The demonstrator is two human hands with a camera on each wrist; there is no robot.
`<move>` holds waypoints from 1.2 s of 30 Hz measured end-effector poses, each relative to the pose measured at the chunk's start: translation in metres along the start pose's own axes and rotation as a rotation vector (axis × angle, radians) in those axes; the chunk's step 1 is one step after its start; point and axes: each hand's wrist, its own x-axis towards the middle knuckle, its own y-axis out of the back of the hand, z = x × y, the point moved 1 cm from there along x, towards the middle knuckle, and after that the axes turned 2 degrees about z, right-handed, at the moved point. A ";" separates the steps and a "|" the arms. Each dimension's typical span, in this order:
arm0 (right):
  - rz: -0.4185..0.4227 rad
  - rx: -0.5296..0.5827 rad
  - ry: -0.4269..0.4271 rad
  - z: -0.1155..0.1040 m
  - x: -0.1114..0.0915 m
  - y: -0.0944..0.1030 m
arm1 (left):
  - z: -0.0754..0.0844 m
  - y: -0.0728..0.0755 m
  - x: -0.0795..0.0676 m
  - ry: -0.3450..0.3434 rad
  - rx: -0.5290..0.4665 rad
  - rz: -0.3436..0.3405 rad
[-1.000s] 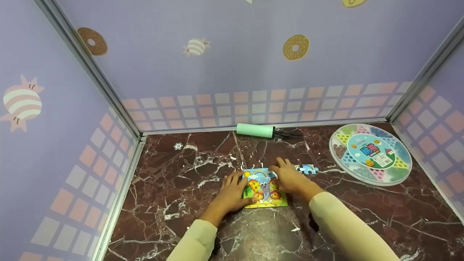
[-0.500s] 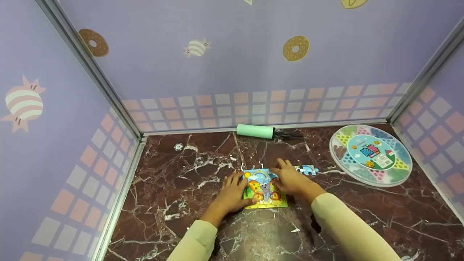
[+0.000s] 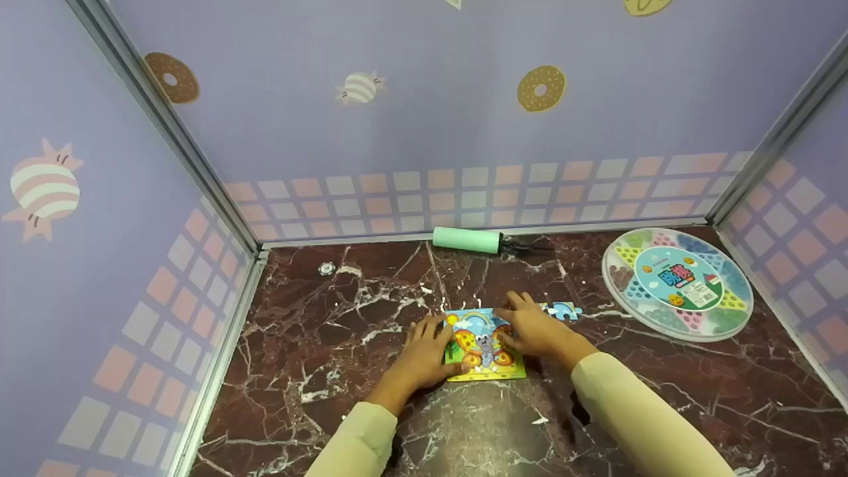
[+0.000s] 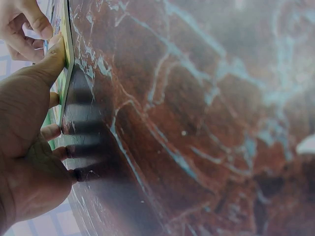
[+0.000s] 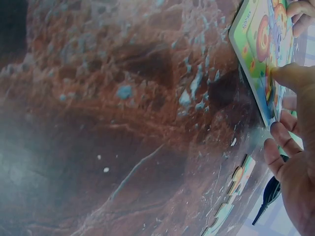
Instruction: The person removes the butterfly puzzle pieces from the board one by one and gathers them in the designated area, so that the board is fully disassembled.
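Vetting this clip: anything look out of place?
Loose puzzle pieces lie on the table right of the puzzle board, just past the right hand; odd because they sit apart from it. A white fleck nearer the camera could be litter or veining; can't tell. No spill stands out.

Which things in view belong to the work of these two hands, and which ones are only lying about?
Seemingly part of the job:
picture puzzle, touched by left hand and right hand
loose puzzle pieces beside it

Apparently just lying about:
pale green cylinder
round game box
small round chip
white scrap
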 end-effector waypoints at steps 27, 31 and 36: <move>0.124 -0.050 -0.053 0.020 -0.015 0.017 | -0.001 -0.001 0.000 -0.027 0.005 0.037; 0.113 -0.058 -0.078 0.024 -0.019 0.020 | 0.000 0.000 -0.001 -0.037 0.003 0.041; 0.135 -0.065 -0.073 0.029 -0.024 0.023 | -0.004 -0.002 0.000 -0.056 -0.003 0.043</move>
